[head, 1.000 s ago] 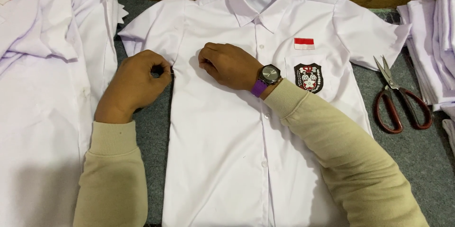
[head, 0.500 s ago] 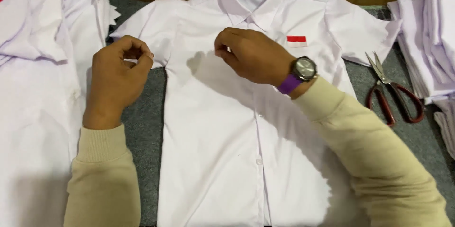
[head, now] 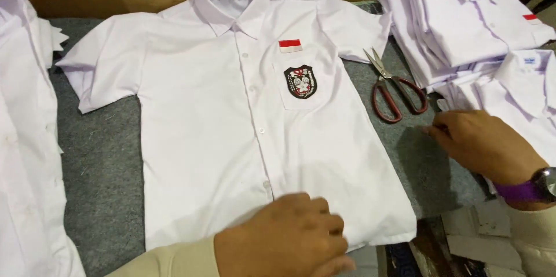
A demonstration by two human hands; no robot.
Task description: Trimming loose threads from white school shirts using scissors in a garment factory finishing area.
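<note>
2 hands are out: the left hand (head: pixel 286 236) lies flat, fingers together, on the hem of the white shirt (head: pixel 231 132), holding nothing; the right hand (head: pixel 483 144) hovers loosely open beside the red-handled scissors (head: pixel 397 89). Shirt lies buttoned, spread flat, unfolded; folded shirts (head: pixel 457 22) sit beyond.
</note>
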